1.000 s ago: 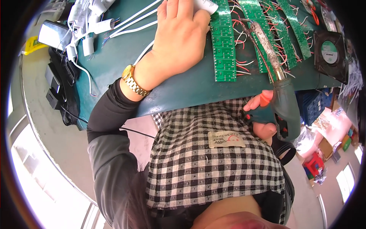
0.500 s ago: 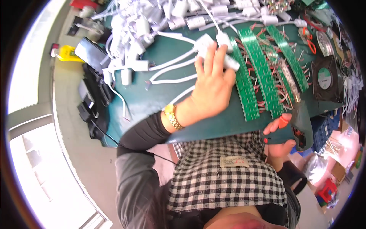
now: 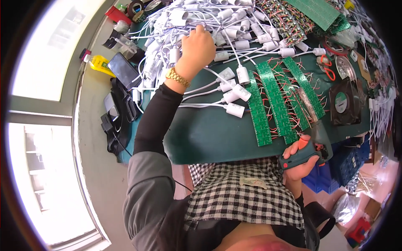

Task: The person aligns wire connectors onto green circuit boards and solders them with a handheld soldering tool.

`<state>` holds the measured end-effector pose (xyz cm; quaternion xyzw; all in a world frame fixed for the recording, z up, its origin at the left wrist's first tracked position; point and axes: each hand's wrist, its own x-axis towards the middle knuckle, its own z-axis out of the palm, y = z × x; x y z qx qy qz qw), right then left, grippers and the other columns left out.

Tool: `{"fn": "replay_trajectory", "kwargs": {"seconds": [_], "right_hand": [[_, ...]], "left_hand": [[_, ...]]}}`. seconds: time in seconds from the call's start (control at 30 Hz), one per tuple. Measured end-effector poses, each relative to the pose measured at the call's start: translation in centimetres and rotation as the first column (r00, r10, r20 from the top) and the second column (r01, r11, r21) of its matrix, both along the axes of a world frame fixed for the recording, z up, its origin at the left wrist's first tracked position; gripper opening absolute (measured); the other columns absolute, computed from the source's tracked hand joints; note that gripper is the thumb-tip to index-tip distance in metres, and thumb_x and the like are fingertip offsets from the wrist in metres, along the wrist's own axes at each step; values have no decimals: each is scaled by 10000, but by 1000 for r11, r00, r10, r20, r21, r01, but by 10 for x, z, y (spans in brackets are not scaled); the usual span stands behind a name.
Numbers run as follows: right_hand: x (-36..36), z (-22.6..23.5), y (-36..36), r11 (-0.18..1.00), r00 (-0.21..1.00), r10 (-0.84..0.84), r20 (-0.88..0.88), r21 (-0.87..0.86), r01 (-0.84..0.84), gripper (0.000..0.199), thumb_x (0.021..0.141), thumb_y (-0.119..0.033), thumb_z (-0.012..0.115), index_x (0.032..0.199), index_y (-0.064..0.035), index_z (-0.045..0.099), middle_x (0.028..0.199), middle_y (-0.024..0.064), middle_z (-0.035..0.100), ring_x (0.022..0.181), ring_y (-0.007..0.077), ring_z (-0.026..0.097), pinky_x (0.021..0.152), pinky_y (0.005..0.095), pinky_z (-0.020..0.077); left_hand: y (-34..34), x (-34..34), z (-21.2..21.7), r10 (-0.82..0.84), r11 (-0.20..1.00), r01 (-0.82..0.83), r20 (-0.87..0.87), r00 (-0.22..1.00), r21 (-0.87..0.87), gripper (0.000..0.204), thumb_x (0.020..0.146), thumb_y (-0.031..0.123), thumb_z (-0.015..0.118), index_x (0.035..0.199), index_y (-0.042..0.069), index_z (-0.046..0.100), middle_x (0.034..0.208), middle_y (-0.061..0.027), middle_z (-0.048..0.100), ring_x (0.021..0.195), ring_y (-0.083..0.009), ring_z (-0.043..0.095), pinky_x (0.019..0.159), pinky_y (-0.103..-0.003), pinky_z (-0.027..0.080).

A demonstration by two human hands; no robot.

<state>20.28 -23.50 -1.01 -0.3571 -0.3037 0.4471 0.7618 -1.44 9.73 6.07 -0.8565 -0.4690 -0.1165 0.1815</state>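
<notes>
My left hand, with a gold watch at its wrist, reaches into a heap of white cables with cylindrical ends. Its fingers are bent together at the heap; what lies between them is hidden. Several loose white cylindrical cable ends lie nearer, beside the green circuit boards. Low at the right, my right hand is wrapped round a dark grey-green soldering gun with an orange trigger. The gun's front points toward the boards, which have red and white wires along their edges.
A black fan and orange-handled scissors lie right of the boards. At the left are a phone, a yellow bottle and a black strap. Blue crates stand beyond the table's right edge.
My left hand has left the white cable ends beside the boards and moved away and leftward to the heap. The right hand still holds the soldering gun. The whole view has shifted.
</notes>
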Motion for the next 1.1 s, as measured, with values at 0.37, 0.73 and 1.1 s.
{"fn": "replay_trajectory", "kwargs": {"seconds": [0.37, 0.73, 1.1], "right_hand": [[-6, -11, -3, 999, 1000, -6, 21, 51, 4, 830, 774, -710, 510, 1230, -28, 383, 785, 89, 512, 620, 198, 531, 571, 307, 460], [-5, -23, -3, 996, 997, -26, 73, 89, 19, 828, 783, -742, 449, 1265, -74, 356, 808, 71, 513, 644, 194, 533, 612, 324, 436], [2, -24, -3, 992, 997, 31, 73, 119, -39, 833, 777, -743, 460, 1260, -70, 371, 803, 68, 522, 625, 189, 535, 585, 313, 438]], "left_hand": [[-5, -107, 88, 64, 738, 672, 998, 15, -57, 286, 862, 163, 613, 1107, 21, 575, 812, -57, 625, 621, -103, 546, 568, -236, 460], [-49, -140, 100, -81, 352, 935, 993, 84, -50, 565, 844, 287, 636, 1197, -111, 447, 774, -17, 378, 634, -110, 390, 864, -440, 435], [-101, -92, 66, 382, 82, 996, 924, 3, -37, 464, 913, 441, 521, 1132, 32, 532, 1080, -135, 536, 786, -205, 508, 782, -364, 456]]}}
